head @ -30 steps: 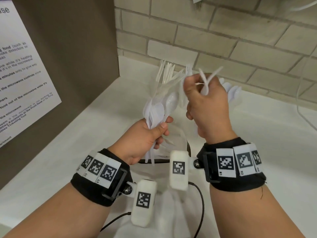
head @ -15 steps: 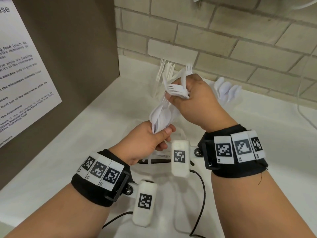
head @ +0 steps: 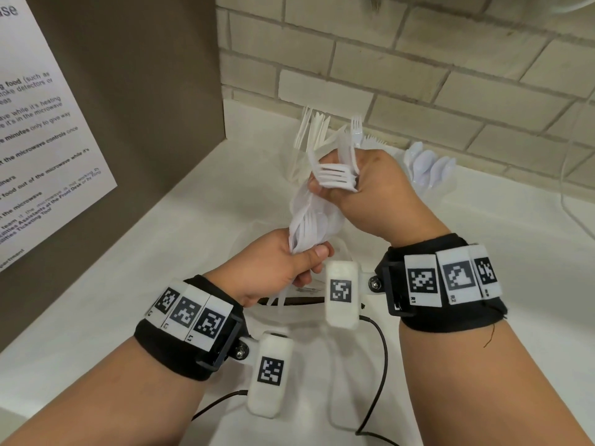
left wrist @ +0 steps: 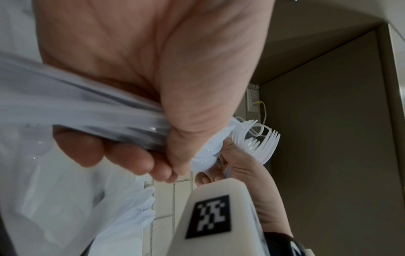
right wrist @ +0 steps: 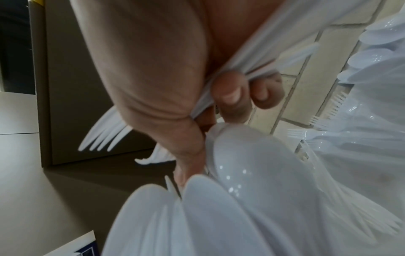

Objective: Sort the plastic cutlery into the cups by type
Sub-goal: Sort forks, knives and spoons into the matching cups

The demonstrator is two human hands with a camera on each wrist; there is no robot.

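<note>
Left hand fists the mixed bundle steady; right hand, at 1 o'clock, clenches forks, likely culling them.

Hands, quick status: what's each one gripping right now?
Left hand: closed around the mixed cutlery bundle.
Right hand: closed around several white forks, above the bundle.

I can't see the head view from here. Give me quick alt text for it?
Over a white counter, the left hand grips a mixed bundle of white plastic cutlery while the right hand holds several forks gathered from it. Behind, by a brick wall, stand sorted knives and spoons.
</note>
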